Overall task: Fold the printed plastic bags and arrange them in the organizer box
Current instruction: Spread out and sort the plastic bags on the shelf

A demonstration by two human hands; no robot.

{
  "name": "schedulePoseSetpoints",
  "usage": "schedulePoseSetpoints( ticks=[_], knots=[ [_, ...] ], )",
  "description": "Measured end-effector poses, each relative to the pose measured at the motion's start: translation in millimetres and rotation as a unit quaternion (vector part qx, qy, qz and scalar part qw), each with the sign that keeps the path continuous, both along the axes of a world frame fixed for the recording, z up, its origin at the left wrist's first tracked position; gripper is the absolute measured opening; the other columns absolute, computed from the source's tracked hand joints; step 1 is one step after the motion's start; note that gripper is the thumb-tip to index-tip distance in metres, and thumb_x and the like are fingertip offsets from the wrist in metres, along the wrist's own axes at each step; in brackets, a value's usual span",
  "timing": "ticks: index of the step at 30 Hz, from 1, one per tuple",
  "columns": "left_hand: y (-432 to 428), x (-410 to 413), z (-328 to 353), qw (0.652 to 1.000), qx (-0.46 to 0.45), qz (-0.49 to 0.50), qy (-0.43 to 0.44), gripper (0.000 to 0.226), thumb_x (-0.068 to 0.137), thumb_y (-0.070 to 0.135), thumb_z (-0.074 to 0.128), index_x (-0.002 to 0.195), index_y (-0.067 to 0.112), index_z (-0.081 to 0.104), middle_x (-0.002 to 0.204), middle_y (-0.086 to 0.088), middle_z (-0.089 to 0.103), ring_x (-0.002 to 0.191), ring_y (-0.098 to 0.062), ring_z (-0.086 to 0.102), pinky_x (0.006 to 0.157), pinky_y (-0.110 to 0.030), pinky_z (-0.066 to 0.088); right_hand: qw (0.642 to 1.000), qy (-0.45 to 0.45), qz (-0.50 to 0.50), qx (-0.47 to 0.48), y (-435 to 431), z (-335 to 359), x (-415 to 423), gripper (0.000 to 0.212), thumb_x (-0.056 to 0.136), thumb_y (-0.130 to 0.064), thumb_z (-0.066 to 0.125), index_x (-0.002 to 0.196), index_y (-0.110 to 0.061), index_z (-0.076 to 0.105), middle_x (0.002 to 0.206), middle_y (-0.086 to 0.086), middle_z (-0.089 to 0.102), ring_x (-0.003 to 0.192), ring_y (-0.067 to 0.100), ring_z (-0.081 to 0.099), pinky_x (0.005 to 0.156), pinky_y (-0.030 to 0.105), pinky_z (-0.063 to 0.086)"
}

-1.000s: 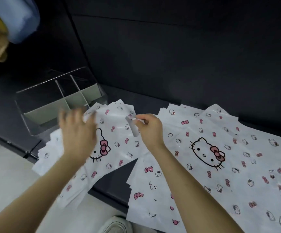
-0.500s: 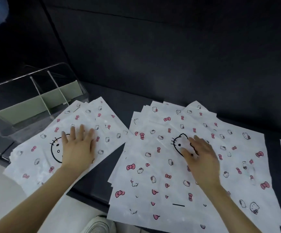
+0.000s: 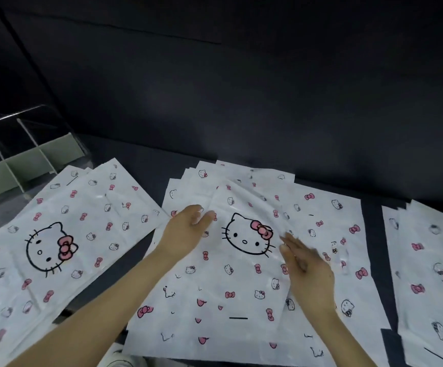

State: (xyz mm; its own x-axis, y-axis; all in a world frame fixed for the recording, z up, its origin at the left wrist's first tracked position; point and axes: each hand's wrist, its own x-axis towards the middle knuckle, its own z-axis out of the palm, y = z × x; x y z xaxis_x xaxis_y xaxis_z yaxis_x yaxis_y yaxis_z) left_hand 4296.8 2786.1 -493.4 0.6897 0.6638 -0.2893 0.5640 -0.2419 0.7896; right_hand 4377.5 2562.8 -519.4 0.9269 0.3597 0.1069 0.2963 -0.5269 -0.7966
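Observation:
White plastic bags printed with cat faces and pink bows lie in three spreads on a dark surface. The middle stack has its top bag skewed, with a large cat face showing. My left hand rests at that bag's left edge, fingers relaxed and slightly curled. My right hand lies flat on the bag's right side, fingers straight. A left stack lies apart from both hands. The clear organizer box with dividers stands at the far left.
A third spread of printed bags lies at the right edge. A dark padded wall rises behind. The surface's front edge runs under my forearms, with a pale floor and a white shoe below.
My left hand left the left stack and came across to the middle stack. My right hand slid off the cat face to the bag's right side. The top bag now lies skewed.

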Motion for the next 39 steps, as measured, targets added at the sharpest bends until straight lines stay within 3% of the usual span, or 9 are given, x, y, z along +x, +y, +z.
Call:
schedulePoseSetpoints(
  ticks=[2, 6, 12, 18, 21, 24, 29, 33, 39],
  knots=[
    [2.0, 6.6, 0.3, 0.997, -0.068, 0.030, -0.003, 0.049, 0.092, 0.047, 0.056, 0.128, 0.014, 0.053, 0.111, 0.004, 0.062, 0.104, -0.018, 0.057, 0.083, -0.020, 0.038, 0.991, 0.112, 0.025, 0.070, 0.1, 7.6, -1.8, 0.015, 0.092, -0.030, 0.060, 0.103, -0.038, 0.068, 0.104, -0.022, 0.066, 0.083, -0.019, 0.057, 0.080, 0.002, 0.039],
    [0.1, 15.5, 11.3, 0.987, -0.097, 0.069, -0.105, 0.024, 0.091, 0.032, 0.064, 0.104, 0.012, 0.063, 0.080, 0.004, 0.062, 0.068, -0.015, 0.054, 0.055, -0.015, 0.045, 0.981, 0.147, 0.084, 0.096, 0.4, 6.4, -0.6, 0.026, 0.088, -0.030, 0.060, 0.112, -0.030, 0.070, 0.110, -0.039, 0.060, 0.115, -0.019, 0.046, 0.096, 0.002, 0.033],
    [33.2, -32.8, 39.5, 0.976, 0.012, 0.032, -0.215, 0.035, 0.094, 0.019, 0.059, 0.125, 0.036, 0.056, 0.119, 0.014, 0.064, 0.109, -0.009, 0.061, 0.094, -0.036, 0.050, 0.983, -0.048, 0.158, -0.087, 24.9, -7.2, 2.1, 0.058, 0.086, -0.073, 0.034, 0.129, -0.039, 0.053, 0.140, -0.021, 0.036, 0.136, 0.000, 0.029, 0.118, 0.031, 0.009],
    [119.2, -111.5, 60.1, 0.976, 0.218, -0.003, -0.004, 0.052, 0.096, 0.032, 0.054, 0.139, 0.054, 0.032, 0.139, 0.017, 0.046, 0.089, -0.008, 0.057, 0.064, -0.008, 0.046, 0.926, -0.174, 0.176, -0.287, 50.6, -31.9, 2.6, 0.065, 0.097, -0.059, 0.019, 0.126, -0.020, 0.063, 0.137, 0.011, 0.054, 0.130, 0.034, 0.047, 0.111, 0.053, 0.019],
    [166.8, -136.3, 68.6, 0.942, 0.301, -0.007, 0.150, 0.050, 0.097, 0.037, 0.050, 0.142, 0.050, 0.031, 0.114, 0.006, 0.059, 0.057, -0.020, 0.057, 0.043, -0.028, 0.046, 0.913, -0.211, 0.162, -0.310, 51.3, -34.5, 0.1, 0.064, 0.098, -0.055, 0.018, 0.128, -0.017, 0.061, 0.138, 0.012, 0.053, 0.131, 0.035, 0.046, 0.111, 0.053, 0.018],
    [198.5, -144.7, 59.9, 0.894, 0.384, -0.002, 0.230, 0.053, 0.097, 0.033, 0.051, 0.147, 0.034, 0.035, 0.100, -0.016, 0.065, 0.077, -0.034, 0.059, 0.064, -0.038, 0.049, 0.910, -0.216, 0.160, -0.316, 51.4, -33.7, -0.7, 0.065, 0.099, -0.054, 0.017, 0.129, -0.015, 0.060, 0.139, 0.014, 0.052, 0.131, 0.036, 0.045, 0.110, 0.055, 0.020],
    [168.8, -132.7, 20.1, 0.840, 0.441, -0.006, 0.316, 0.061, 0.095, 0.047, 0.048, 0.150, 0.026, 0.030, 0.147, -0.027, 0.032, 0.133, -0.048, 0.029, 0.097, -0.055, 0.036, 0.909, -0.219, 0.161, -0.316, 52.8, -33.8, -0.4, 0.066, 0.100, -0.054, 0.015, 0.130, -0.015, 0.059, 0.139, 0.014, 0.052, 0.131, 0.037, 0.045, 0.109, 0.056, 0.022],
    [112.5, -133.1, -29.3, 0.868, 0.388, -0.154, 0.270, 0.069, 0.096, 0.058, 0.009, 0.141, 0.023, 0.047, 0.148, -0.019, 0.038, 0.137, -0.044, 0.031, 0.099, -0.067, 0.032, 0.909, -0.213, 0.162, -0.318, 53.0, -32.1, 0.1, 0.068, 0.100, -0.055, 0.013, 0.129, -0.016, 0.060, 0.139, 0.014, 0.052, 0.130, 0.036, 0.046, 0.109, 0.055, 0.021],
    [108.5, -124.4, -35.6, 0.895, 0.349, -0.065, 0.269, 0.083, 0.080, 0.062, -0.009, 0.152, 0.031, 0.019, 0.159, -0.011, 0.015, 0.145, -0.039, 0.007, 0.113, -0.059, 0.009, 0.923, -0.242, 0.118, -0.276, 44.7, -21.0, 1.0, 0.066, 0.097, -0.057, 0.022, 0.139, -0.013, 0.048, 0.145, 0.012, 0.045, 0.136, 0.033, 0.038, 0.116, 0.054, 0.011]
  ],
)
